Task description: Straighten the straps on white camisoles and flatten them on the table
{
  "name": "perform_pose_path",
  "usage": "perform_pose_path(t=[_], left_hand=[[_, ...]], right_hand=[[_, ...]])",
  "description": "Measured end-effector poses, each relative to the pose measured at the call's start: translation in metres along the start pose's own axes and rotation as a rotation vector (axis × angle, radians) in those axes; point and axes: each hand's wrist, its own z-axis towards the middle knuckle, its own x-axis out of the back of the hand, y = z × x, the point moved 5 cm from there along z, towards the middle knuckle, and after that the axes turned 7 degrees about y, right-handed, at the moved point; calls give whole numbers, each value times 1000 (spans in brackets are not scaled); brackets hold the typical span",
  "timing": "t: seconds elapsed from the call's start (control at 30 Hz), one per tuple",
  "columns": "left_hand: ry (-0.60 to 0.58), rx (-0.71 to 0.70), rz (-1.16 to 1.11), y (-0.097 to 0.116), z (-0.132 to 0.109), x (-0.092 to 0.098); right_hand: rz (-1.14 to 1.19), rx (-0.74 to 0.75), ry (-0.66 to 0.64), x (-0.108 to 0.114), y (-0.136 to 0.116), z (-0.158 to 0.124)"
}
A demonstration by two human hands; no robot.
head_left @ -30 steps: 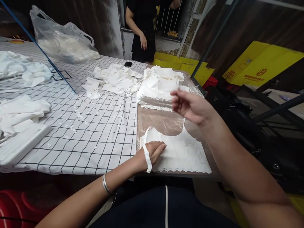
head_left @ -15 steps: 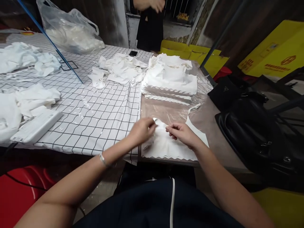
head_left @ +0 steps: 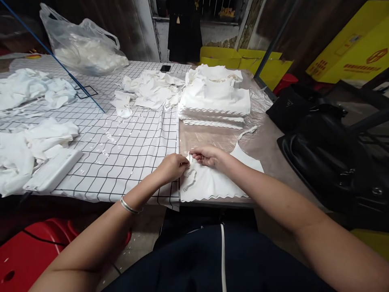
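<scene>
A white camisole top [head_left: 219, 184] with a wavy lower edge lies flat on the plastic-covered table in front of me. One strap [head_left: 246, 133] stretches away from its far right corner; the other strap [head_left: 191, 180], with a small slider, lies curled on the cloth at the left. My left hand [head_left: 174, 167] is closed at the garment's upper left corner, its fingertips pinching the edge there. My right hand [head_left: 208, 156] reaches across the top, fingers curled, pinching the same corner just beyond the left fingertips. The exact pinched spot is partly hidden.
A stack of white tops [head_left: 215, 97] stands behind the camisole, beside a loose white pile [head_left: 154, 89]. Left are a white box-like device [head_left: 54, 170], more garments and a blue rod [head_left: 73, 79]. Black bags [head_left: 316, 158] sit at the right. A person stands across the table.
My right hand has moved left across the camisole to its upper left corner. My left hand has shifted slightly left and down. The view has tilted a little, and the person's hands opposite are out of frame.
</scene>
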Motion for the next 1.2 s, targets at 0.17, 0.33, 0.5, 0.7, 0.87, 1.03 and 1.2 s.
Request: perform_pose_path(t=[0.17,0.33,0.5,0.7,0.87,1.03,1.2], left_hand=[[-54,121,-72,-6,2,8],[106,206,140,-12,33,1],[66,313,20,-17,56,-5],[-3,569,-907,-8,60,3],[-65,719,-1290,6,65,6],[-56,725,-1341,6,73,5],[79,784,-1329,-7,85,-1]], right_hand=[[-192,59,105,4,-7,-11],[-493,471,207,13,-3,-45],[-680,703,248,14,21,-66],[79,290,120,14,11,-45],[389,155,-128,8,-2,-38],[250,127,-192,25,5,-43],[72,126,-193,48,12,-58]])
